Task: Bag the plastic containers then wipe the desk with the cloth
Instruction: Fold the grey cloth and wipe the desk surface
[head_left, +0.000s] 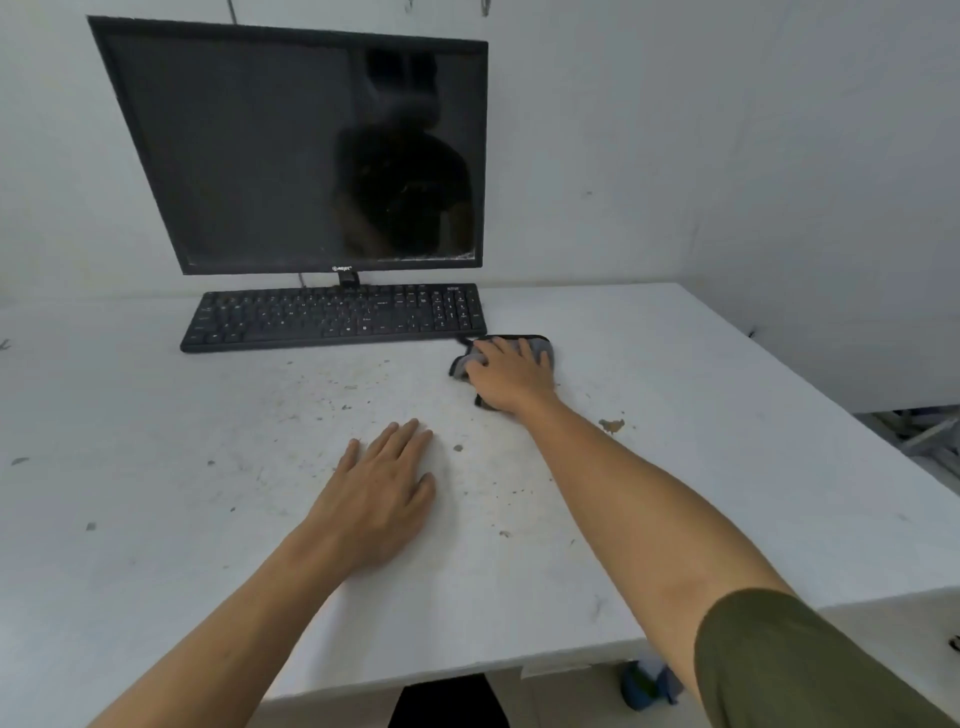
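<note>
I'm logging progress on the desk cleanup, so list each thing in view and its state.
monitor: screen dark
keyboard: flat, untouched
cloth: bunched under right hand
right hand: pressing cloth
left hand: flat, empty
desk: specks, brown stain remain

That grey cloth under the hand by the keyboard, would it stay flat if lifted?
Probably not. The cloth bunches in folds under the right hand, so it looks soft and floppy. It seems light, and likely slides easily across the smooth desk.
</note>
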